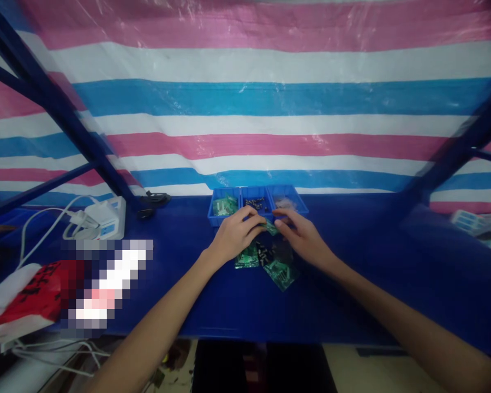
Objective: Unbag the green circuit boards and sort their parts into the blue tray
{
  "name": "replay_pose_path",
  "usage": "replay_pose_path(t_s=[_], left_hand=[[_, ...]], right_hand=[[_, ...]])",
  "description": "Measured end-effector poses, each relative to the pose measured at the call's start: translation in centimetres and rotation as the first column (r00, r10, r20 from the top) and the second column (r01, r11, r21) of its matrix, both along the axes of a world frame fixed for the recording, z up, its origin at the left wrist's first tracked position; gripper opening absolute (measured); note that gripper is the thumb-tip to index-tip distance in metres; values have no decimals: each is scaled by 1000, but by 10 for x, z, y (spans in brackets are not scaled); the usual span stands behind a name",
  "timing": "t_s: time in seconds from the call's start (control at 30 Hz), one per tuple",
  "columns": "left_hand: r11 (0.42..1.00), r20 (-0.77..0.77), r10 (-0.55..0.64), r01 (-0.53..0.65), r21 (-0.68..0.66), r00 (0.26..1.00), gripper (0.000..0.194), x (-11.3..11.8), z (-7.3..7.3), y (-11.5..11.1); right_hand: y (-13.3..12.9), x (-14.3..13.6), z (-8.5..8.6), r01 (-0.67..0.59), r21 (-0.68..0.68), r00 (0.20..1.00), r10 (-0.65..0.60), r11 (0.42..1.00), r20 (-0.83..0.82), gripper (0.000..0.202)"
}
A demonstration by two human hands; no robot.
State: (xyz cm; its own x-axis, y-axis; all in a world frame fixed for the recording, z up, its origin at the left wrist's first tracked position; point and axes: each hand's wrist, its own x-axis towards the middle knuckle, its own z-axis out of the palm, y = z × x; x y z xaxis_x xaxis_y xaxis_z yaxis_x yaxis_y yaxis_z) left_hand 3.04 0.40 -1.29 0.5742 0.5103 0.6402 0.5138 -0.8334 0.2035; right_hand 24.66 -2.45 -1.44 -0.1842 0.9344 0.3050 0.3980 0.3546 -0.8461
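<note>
My left hand (239,232) and my right hand (300,234) meet over the blue table, just in front of three blue bins (218,221). Between their fingertips is a small green packet (271,227), pinched from both sides. Below the hands lie a green packet (247,257) on the left and another green packet (281,273) nearer me, with small dark parts (263,254) between them. The left bin holds green packets (225,205), the middle one small dark parts (254,203), the right one clear, pale items (285,203).
On the left of the table (352,316) are a white power strip (113,218) with cables, a black object (155,198) and a red and white bag (45,295). Clear packages (480,226) lie at the far right. Blue frame posts slant up both sides before a striped sheet.
</note>
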Motion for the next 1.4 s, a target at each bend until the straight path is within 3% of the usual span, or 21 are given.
replay_pose_path(t_s=[0.13, 0.23, 0.37, 0.53, 0.6, 0.77, 1.0, 1.2, 1.4], left_hand=[[997, 89, -7, 14, -80, 996, 18, 1, 1, 0], [989, 136, 28, -7, -149, 990, 23, 3, -1, -1], [992, 137, 55, -39, -120, 989, 32, 7, -2, -4], [999, -14, 3, -4, -39, 1000, 49, 7, -2, -7], [999, -47, -7, 5, -40, 999, 52, 6, -2, -6], [999, -38, -23, 22, -29, 999, 35, 6, -5, -4], [998, 66, -64, 65, -10, 996, 28, 8, -4, -5], [995, 205, 25, -5, -101, 978, 33, 8, -1, -5], [997, 185, 3, 10, -73, 983, 32, 6, 0, -4]], right_hand=[[-7, -2, 9, -99, 82, 994, 94, 992, 61, 29], [-7, -3, 6, -94, 72, 995, 91, 993, 45, 23], [-2, -3, -1, -108, -37, 985, 102, 993, -141, 24], [-1, -4, 0, -113, -139, 946, 64, 984, -318, 26], [-2, -4, 1, -91, -148, 949, 41, 985, -312, 34], [-2, -3, 1, -54, -72, 976, 38, 996, -212, 46], [-1, -3, -2, -48, -35, 984, 41, 998, -171, 38], [1, -2, -4, -10, 57, 1000, 10, 998, -17, 24], [8, -2, -4, -17, 5, 991, 18, 1000, -134, 22]])
